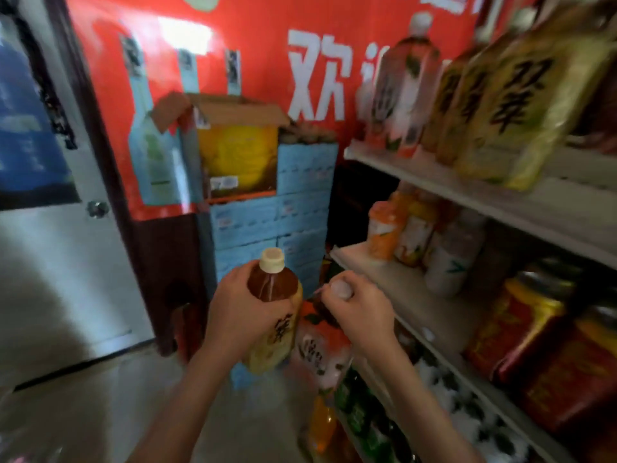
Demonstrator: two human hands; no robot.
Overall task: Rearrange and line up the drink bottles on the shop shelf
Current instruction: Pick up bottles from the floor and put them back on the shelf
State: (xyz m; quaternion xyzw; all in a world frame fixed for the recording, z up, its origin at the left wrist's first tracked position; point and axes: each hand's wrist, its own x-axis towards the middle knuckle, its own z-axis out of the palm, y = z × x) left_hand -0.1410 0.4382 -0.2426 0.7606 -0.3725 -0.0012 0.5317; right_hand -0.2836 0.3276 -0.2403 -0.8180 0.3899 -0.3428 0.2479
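- while the left hand [240, 312] holds a tea bottle [272, 285] upright, its fingers [233, 282] are curled round the bottle's shoulder, just below the cream cap [272, 260].
- the tea bottle has brown liquid and a yellow label with dark characters, and it is off the shelves, in the air in front of their left end.
- the right hand [364, 312] grips a second bottle [320, 349] at the top, fingers [360, 289] closed round the neck beside its white cap [340, 289].
- this second bottle has an orange and white label and hangs just right of the tea bottle; whether the two touch, i cannot tell.
- on the upper shelf [467, 192] stand yellow-labelled bottles [521, 105] in a row, with a pink-white bottle [407, 91] at the left end.
- on the middle shelf [417, 295] stand an orange bottle [384, 228], a pale bottle [450, 259] and red-labelled bottles [521, 329] further right.
- lower down, green-labelled bottles [360, 412] and an orange drink [322, 426] show, blurred.
- behind the hands, blue cartons [267, 222] are stacked, with an open cardboard box [233, 145] on top, against a red banner [267, 45].
- at the left is a white door [50, 262] with a round knob [96, 208].
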